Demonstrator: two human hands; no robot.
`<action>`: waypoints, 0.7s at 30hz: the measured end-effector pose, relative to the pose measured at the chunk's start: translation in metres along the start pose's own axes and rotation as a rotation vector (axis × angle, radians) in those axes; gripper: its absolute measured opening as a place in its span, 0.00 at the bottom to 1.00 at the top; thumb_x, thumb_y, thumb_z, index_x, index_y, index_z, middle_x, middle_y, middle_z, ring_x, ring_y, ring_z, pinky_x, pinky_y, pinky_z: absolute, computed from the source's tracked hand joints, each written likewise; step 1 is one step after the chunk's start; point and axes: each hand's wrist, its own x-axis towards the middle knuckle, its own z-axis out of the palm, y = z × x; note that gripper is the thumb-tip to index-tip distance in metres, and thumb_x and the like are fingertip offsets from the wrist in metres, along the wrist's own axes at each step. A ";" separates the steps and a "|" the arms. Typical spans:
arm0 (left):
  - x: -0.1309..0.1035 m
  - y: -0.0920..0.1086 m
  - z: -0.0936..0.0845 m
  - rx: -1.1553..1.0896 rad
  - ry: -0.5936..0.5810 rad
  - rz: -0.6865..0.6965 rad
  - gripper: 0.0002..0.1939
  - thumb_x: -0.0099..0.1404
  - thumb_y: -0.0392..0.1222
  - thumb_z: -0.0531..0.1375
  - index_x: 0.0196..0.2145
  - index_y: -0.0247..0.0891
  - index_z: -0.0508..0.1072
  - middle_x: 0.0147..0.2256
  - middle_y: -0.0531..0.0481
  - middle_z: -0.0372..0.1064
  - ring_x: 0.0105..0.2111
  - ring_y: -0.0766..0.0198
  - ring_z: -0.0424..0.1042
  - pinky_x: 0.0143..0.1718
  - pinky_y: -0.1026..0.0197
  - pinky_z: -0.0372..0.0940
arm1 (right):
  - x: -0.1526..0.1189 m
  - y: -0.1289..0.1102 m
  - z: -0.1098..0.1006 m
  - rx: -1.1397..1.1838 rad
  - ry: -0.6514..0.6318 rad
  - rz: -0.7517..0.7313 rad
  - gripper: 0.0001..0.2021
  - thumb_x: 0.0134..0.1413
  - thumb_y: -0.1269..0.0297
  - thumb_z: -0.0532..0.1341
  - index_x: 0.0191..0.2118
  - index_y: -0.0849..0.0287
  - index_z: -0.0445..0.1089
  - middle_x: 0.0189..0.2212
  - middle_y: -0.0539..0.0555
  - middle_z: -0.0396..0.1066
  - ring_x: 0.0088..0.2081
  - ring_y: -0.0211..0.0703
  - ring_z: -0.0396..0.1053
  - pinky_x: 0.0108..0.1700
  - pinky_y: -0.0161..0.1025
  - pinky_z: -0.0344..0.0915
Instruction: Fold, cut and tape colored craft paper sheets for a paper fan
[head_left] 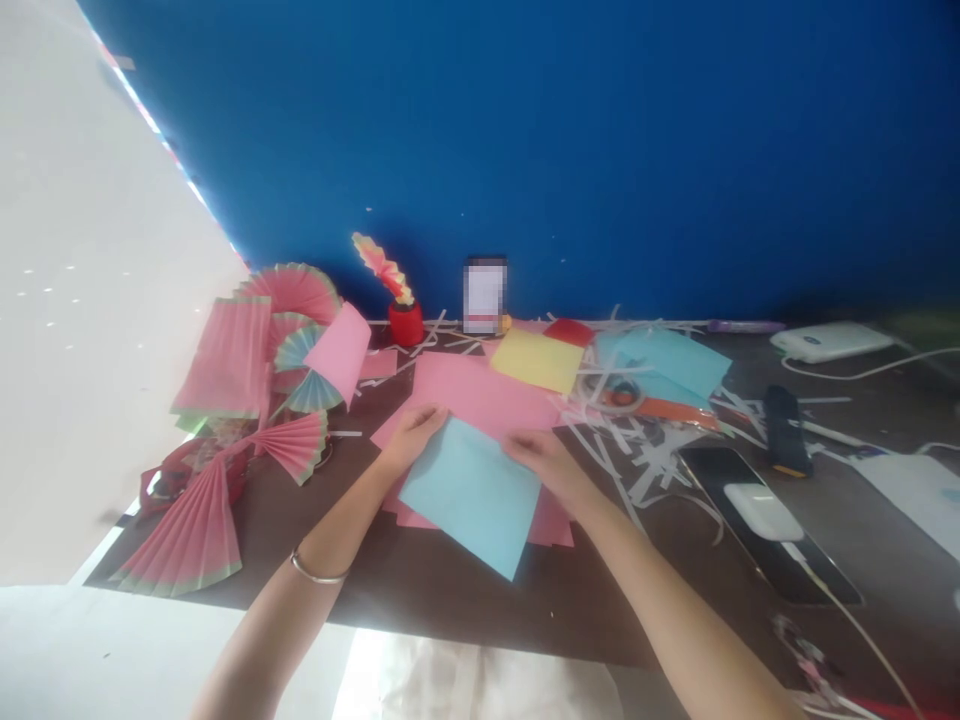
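A light blue paper sheet [471,495] lies tilted on top of pink paper sheets [480,395] on the dark table [420,590]. My left hand [412,433] holds the blue sheet's upper left edge, fingers curled on it. At the sheet's upper right edge, my right hand [544,458] pinches the paper. A silver bangle [319,572] sits on my left wrist.
Folded pink paper fans [225,440] crowd the left side. A yellow sheet [538,360], blue sheets [664,362], a tape roll [615,393] and white paper strips [637,450] lie behind. Phones [757,520], a black remote [784,430], a power bank [829,341] and cables fill the right. A blue wall stands behind.
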 end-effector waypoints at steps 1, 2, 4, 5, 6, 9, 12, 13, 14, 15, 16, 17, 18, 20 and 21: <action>-0.001 0.001 0.000 -0.014 -0.012 -0.009 0.21 0.57 0.59 0.56 0.30 0.35 0.73 0.22 0.53 0.63 0.22 0.69 0.60 0.24 0.66 0.55 | 0.000 -0.001 -0.001 0.011 -0.021 -0.001 0.17 0.50 0.49 0.57 0.26 0.60 0.69 0.26 0.51 0.68 0.29 0.41 0.64 0.32 0.37 0.58; -0.001 0.002 0.000 -0.018 -0.024 -0.012 0.22 0.57 0.59 0.56 0.31 0.35 0.74 0.23 0.52 0.64 0.23 0.68 0.62 0.25 0.66 0.56 | -0.001 -0.001 -0.001 0.000 -0.025 -0.011 0.18 0.50 0.49 0.57 0.26 0.60 0.69 0.25 0.50 0.67 0.29 0.40 0.63 0.32 0.36 0.57; -0.002 0.004 -0.001 0.004 -0.031 0.001 0.23 0.57 0.59 0.56 0.34 0.35 0.75 0.26 0.51 0.68 0.25 0.67 0.64 0.27 0.65 0.58 | -0.001 -0.001 -0.002 -0.079 0.016 -0.037 0.19 0.50 0.48 0.57 0.23 0.60 0.67 0.22 0.49 0.64 0.26 0.38 0.60 0.29 0.35 0.55; -0.002 0.005 -0.002 0.023 -0.019 0.018 0.22 0.57 0.58 0.56 0.36 0.36 0.76 0.28 0.50 0.69 0.27 0.66 0.65 0.29 0.65 0.59 | 0.000 0.000 -0.003 -0.129 0.051 -0.045 0.19 0.50 0.47 0.56 0.22 0.60 0.65 0.20 0.48 0.61 0.25 0.37 0.58 0.28 0.35 0.53; -0.002 0.005 -0.003 0.037 -0.003 0.036 0.22 0.58 0.58 0.56 0.37 0.36 0.76 0.29 0.49 0.70 0.28 0.65 0.66 0.30 0.65 0.59 | 0.000 0.001 -0.005 -0.170 0.085 -0.052 0.20 0.50 0.47 0.56 0.20 0.59 0.63 0.18 0.47 0.58 0.23 0.36 0.56 0.26 0.35 0.51; -0.002 0.005 -0.006 0.014 0.033 0.052 0.21 0.58 0.56 0.57 0.39 0.37 0.76 0.32 0.48 0.72 0.31 0.64 0.67 0.33 0.64 0.60 | 0.001 0.002 -0.009 -0.203 0.128 -0.067 0.22 0.50 0.45 0.55 0.19 0.59 0.61 0.17 0.46 0.54 0.22 0.35 0.53 0.24 0.34 0.48; -0.001 0.004 -0.007 -0.109 0.003 -0.029 0.22 0.57 0.54 0.58 0.44 0.38 0.75 0.30 0.49 0.71 0.28 0.65 0.67 0.31 0.64 0.60 | 0.001 0.002 -0.011 -0.167 0.079 -0.082 0.21 0.51 0.45 0.54 0.19 0.59 0.60 0.17 0.46 0.54 0.22 0.36 0.53 0.24 0.34 0.49; -0.001 0.004 -0.008 -0.146 0.001 -0.053 0.23 0.57 0.54 0.59 0.45 0.38 0.74 0.29 0.49 0.71 0.27 0.65 0.67 0.31 0.64 0.60 | 0.001 0.002 -0.011 -0.160 0.067 -0.083 0.21 0.51 0.46 0.55 0.19 0.59 0.59 0.17 0.46 0.54 0.22 0.35 0.53 0.24 0.34 0.49; -0.001 0.005 -0.008 -0.176 0.005 -0.068 0.23 0.56 0.53 0.59 0.46 0.38 0.74 0.29 0.49 0.71 0.27 0.65 0.67 0.31 0.63 0.61 | 0.001 0.002 -0.011 -0.158 0.067 -0.086 0.21 0.51 0.46 0.55 0.18 0.58 0.59 0.17 0.46 0.54 0.22 0.35 0.52 0.24 0.34 0.49; -0.001 0.005 -0.009 -0.199 0.016 -0.073 0.23 0.56 0.53 0.59 0.46 0.38 0.73 0.30 0.49 0.72 0.28 0.64 0.68 0.31 0.63 0.61 | 0.001 0.002 -0.010 -0.158 0.080 -0.089 0.21 0.51 0.47 0.55 0.18 0.58 0.59 0.17 0.46 0.54 0.22 0.36 0.53 0.25 0.34 0.49; 0.000 0.006 -0.009 -0.213 0.026 -0.070 0.23 0.56 0.53 0.59 0.47 0.39 0.73 0.31 0.48 0.72 0.29 0.63 0.69 0.33 0.62 0.62 | 0.002 0.003 -0.009 -0.160 0.104 -0.093 0.21 0.50 0.48 0.56 0.18 0.58 0.59 0.17 0.46 0.54 0.23 0.36 0.53 0.25 0.34 0.49; 0.000 0.006 -0.009 -0.223 0.036 -0.064 0.24 0.56 0.53 0.59 0.46 0.38 0.73 0.31 0.48 0.73 0.31 0.61 0.70 0.34 0.61 0.63 | 0.002 0.004 -0.008 -0.161 0.135 -0.098 0.20 0.50 0.48 0.56 0.18 0.58 0.59 0.17 0.46 0.54 0.23 0.36 0.53 0.25 0.34 0.49; 0.001 0.006 -0.009 -0.229 0.046 -0.059 0.24 0.55 0.54 0.59 0.45 0.37 0.74 0.32 0.47 0.73 0.32 0.60 0.70 0.35 0.59 0.63 | 0.003 0.005 -0.007 -0.161 0.165 -0.102 0.20 0.50 0.48 0.56 0.18 0.58 0.59 0.17 0.46 0.53 0.23 0.36 0.52 0.25 0.34 0.49; 0.001 0.006 -0.009 -0.218 0.070 -0.071 0.23 0.54 0.54 0.60 0.42 0.36 0.75 0.33 0.46 0.73 0.32 0.59 0.71 0.36 0.58 0.63 | 0.004 0.009 -0.007 -0.160 0.210 -0.108 0.20 0.50 0.48 0.56 0.18 0.58 0.57 0.17 0.46 0.51 0.22 0.35 0.51 0.25 0.35 0.48; 0.001 0.005 -0.009 -0.202 0.087 -0.085 0.22 0.52 0.54 0.62 0.40 0.36 0.75 0.32 0.46 0.73 0.32 0.60 0.71 0.36 0.58 0.63 | 0.005 0.010 -0.007 -0.161 0.219 -0.110 0.21 0.50 0.48 0.55 0.17 0.58 0.56 0.17 0.46 0.49 0.22 0.35 0.49 0.25 0.35 0.47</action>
